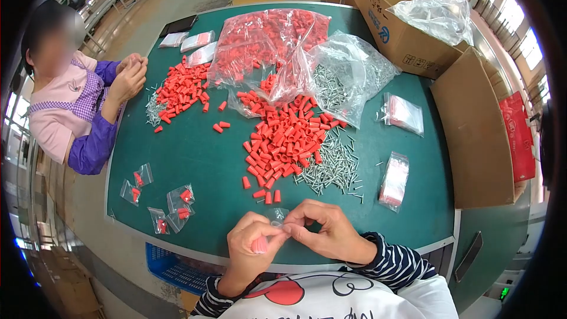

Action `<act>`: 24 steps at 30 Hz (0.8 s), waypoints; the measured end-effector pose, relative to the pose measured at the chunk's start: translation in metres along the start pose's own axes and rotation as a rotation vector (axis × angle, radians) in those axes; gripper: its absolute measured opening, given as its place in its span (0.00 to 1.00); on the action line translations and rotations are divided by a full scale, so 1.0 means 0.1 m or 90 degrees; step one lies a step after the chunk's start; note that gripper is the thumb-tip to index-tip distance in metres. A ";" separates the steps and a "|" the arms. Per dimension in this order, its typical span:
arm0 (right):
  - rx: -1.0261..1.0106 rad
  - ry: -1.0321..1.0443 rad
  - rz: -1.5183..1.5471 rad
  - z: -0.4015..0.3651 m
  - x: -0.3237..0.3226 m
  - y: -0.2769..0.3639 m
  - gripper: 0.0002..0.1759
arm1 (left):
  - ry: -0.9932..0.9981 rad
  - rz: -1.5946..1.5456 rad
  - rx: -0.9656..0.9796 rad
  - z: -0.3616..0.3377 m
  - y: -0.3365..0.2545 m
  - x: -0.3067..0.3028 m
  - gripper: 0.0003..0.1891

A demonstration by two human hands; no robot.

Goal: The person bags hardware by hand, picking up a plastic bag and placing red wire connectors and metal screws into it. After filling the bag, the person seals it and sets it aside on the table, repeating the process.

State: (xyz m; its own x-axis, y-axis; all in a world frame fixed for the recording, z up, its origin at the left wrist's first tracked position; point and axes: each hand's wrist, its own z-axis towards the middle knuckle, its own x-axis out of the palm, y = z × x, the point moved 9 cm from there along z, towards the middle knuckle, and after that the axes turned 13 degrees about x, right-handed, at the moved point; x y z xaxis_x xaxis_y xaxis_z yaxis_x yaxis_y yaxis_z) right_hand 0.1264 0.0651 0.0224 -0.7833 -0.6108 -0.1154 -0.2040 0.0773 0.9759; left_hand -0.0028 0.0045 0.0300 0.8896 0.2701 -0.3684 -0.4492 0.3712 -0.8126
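Near the table's front edge, my left hand and my right hand meet with fingertips pinched on a small clear zip bag. A pinkish-red piece shows in the curled fingers of my left hand; its kind cannot be made out. Just beyond my hands lies a heap of red plastic caps, a few of them standing loose close to the bag. Silver screws are spread along the right side of that heap.
A large bag of red caps and a bag of screws lie behind. Stacks of zip bags are at right, filled bags at left. Cardboard boxes line the right edge. Another person works at left.
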 end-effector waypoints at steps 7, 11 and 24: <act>0.075 -0.055 0.067 -0.01 -0.12 -0.11 0.06 | -0.013 -0.002 -0.019 0.02 0.01 -0.01 0.13; -0.039 -0.048 -0.026 -0.03 -0.13 0.10 0.05 | 0.024 0.023 -0.005 0.02 -0.01 0.06 0.13; -0.021 0.020 -0.048 -0.01 -0.06 -0.02 0.05 | 0.070 0.034 -0.001 0.01 0.01 0.11 0.14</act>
State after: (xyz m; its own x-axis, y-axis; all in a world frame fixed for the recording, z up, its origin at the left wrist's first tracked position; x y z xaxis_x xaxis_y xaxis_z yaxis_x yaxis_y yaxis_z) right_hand 0.1326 0.0678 0.0213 -0.7480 -0.6379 -0.1830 -0.2413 0.0046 0.9704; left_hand 0.0067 0.0083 0.0255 0.8684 0.1906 -0.4578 -0.4958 0.3574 -0.7915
